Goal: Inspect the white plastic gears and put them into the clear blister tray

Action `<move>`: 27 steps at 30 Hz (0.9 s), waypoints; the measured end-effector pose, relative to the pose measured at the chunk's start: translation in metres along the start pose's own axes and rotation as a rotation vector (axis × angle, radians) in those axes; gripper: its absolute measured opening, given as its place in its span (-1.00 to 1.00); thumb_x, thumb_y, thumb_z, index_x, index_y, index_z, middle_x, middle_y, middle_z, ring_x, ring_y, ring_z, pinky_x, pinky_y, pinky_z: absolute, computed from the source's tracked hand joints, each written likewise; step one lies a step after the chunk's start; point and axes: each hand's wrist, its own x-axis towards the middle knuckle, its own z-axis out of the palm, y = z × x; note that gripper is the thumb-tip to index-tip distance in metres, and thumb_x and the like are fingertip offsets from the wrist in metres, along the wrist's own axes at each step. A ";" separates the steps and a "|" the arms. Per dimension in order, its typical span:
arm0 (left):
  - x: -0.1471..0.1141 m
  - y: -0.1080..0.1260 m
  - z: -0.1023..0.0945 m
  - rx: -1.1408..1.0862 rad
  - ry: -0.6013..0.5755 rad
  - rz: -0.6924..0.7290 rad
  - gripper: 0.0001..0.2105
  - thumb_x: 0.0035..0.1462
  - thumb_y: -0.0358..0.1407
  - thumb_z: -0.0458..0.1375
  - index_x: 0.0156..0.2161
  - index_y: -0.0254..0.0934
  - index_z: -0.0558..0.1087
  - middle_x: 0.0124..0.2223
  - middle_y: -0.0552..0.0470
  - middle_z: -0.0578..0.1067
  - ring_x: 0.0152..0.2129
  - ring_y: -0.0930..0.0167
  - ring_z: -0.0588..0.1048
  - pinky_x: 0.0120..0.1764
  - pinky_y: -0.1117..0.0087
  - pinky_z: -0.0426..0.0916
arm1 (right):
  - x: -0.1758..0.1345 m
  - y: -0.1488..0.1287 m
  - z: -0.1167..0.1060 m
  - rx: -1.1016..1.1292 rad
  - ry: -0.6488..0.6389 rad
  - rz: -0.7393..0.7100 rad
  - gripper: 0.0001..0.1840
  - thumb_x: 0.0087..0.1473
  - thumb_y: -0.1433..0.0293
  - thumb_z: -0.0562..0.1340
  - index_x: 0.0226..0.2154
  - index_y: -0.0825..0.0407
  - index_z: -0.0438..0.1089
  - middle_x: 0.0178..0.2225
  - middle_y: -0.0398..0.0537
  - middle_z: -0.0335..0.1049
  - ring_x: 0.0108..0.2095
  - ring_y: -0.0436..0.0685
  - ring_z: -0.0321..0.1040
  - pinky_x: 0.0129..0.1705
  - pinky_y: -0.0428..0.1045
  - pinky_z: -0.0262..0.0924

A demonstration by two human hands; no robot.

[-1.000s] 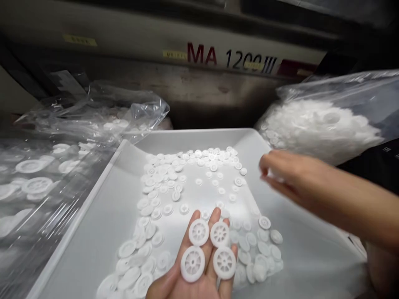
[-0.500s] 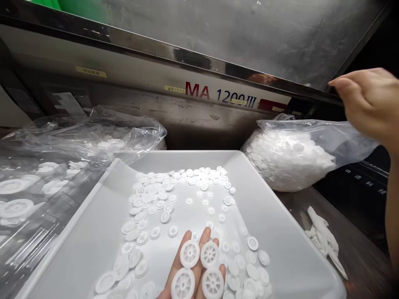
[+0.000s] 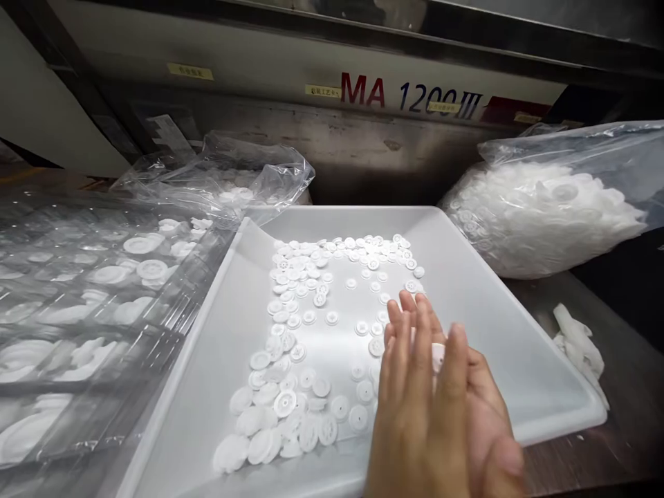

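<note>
My left hand [image 3: 412,408] shows its back, fingers straight and stretched upward. Behind it, my right hand [image 3: 480,391] faces it with the palm, its thumb on the near side. The palms are close together, and a small part of a white plastic wheel [image 3: 438,354] shows between them. How many wheels the hands enclose is hidden. Below and around them is a large white plastic bin [image 3: 482,297]. Many loose small white wheels [image 3: 308,430] lie on its floor, heaped along the left side, the back and the near left.
Clear plastic trays [image 3: 104,277] with white parts stand left of the bin, a clear bag [image 3: 223,183] behind them. A full clear bag of white parts [image 3: 550,214] leans at the back right. A crumpled white glove-like cloth [image 3: 578,342] lies right. A machine panel [image 3: 290,131] closes the back.
My right hand has come down from the upper right to meet my left hand. My left hand, earlier palm up with several wheels, has turned on its side. The view has shifted.
</note>
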 end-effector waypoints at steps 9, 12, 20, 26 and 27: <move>-0.002 0.010 -0.009 -0.044 0.286 -0.008 -0.50 0.44 -0.37 0.20 0.27 0.39 0.46 0.37 0.41 0.49 0.38 0.52 0.36 0.32 0.60 0.28 | -0.006 -0.011 0.014 0.301 -0.066 0.208 -0.27 0.44 -0.10 -0.08 0.14 -0.05 0.60 0.32 -0.07 0.38 0.36 0.15 0.31 0.51 0.18 -0.18; -0.003 0.011 -0.007 -0.043 0.311 -0.004 -0.49 0.40 -0.40 0.23 0.26 0.36 0.48 0.38 0.36 0.49 0.37 0.47 0.39 0.30 0.54 0.34 | -0.005 -0.012 0.013 0.388 -0.121 0.207 -0.26 0.43 -0.13 -0.06 0.20 -0.04 0.55 0.36 -0.05 0.31 0.36 0.13 0.31 0.50 0.16 -0.24; 0.012 0.027 -0.022 -0.357 0.343 -0.234 -0.56 0.27 -0.48 0.17 0.10 0.06 0.65 0.23 0.10 0.65 0.20 0.38 0.58 0.15 0.50 0.51 | -0.006 -0.012 0.006 0.502 -0.162 0.197 -0.29 0.42 -0.11 0.03 0.28 -0.01 0.48 0.41 -0.04 0.22 0.40 0.14 0.21 0.32 0.01 0.23; 0.022 0.027 -0.035 -0.570 0.307 -0.439 -0.60 0.23 -0.49 0.12 -0.01 -0.08 0.71 0.07 0.07 0.73 0.00 0.49 0.68 0.04 0.61 0.53 | -0.003 -0.013 0.007 0.526 -0.119 0.165 -0.27 0.42 -0.09 -0.02 0.26 0.01 0.50 0.37 -0.06 0.28 0.37 0.16 0.26 0.32 0.03 0.24; 0.023 0.026 -0.037 -0.585 0.291 -0.455 -0.60 0.23 -0.49 0.12 -0.02 -0.07 0.71 0.06 0.08 0.73 0.00 0.48 0.68 0.04 0.60 0.53 | -0.003 -0.014 0.008 0.530 -0.109 0.159 -0.26 0.42 -0.09 -0.02 0.27 0.03 0.48 0.36 -0.05 0.29 0.36 0.16 0.27 0.33 0.04 0.22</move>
